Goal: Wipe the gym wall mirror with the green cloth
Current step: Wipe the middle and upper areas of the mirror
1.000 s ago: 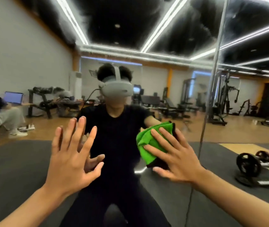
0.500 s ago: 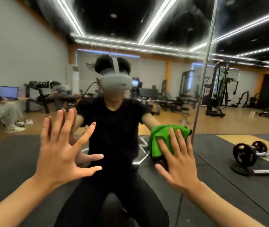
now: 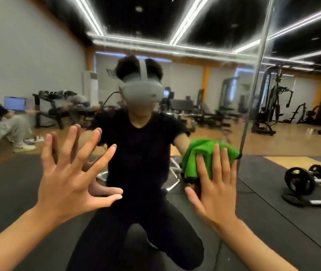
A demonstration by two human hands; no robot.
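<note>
In the head view, the only one you have, the gym wall mirror (image 3: 292, 222) fills the frame and both of your hands are up against it.

Your right hand (image 3: 214, 188), at centre right, is flat with its fingers straight and slightly apart. It is pressing, not gripping, and pins the green cloth (image 3: 196, 159) to the glass. The cloth is bunched under and above those fingertips and is wider than it is tall. Most of it spills to the upper left of the hand, and its right corner touches the vertical seam (image 3: 253, 94) between mirror panels.

Your left hand (image 3: 67, 178), at centre left, is spread wide and holds nothing. Its fingertips appear to meet their own reflections, so it looks braced on the glass, well apart from the cloth.

The cloth belongs to the right hand alone. Since the seam sits just to its right, your next stroke probably either crosses that joint or turns back to the left. Keep the palm behind the bunch, because the loose upper folds could slip out from under flat fingers.
</note>
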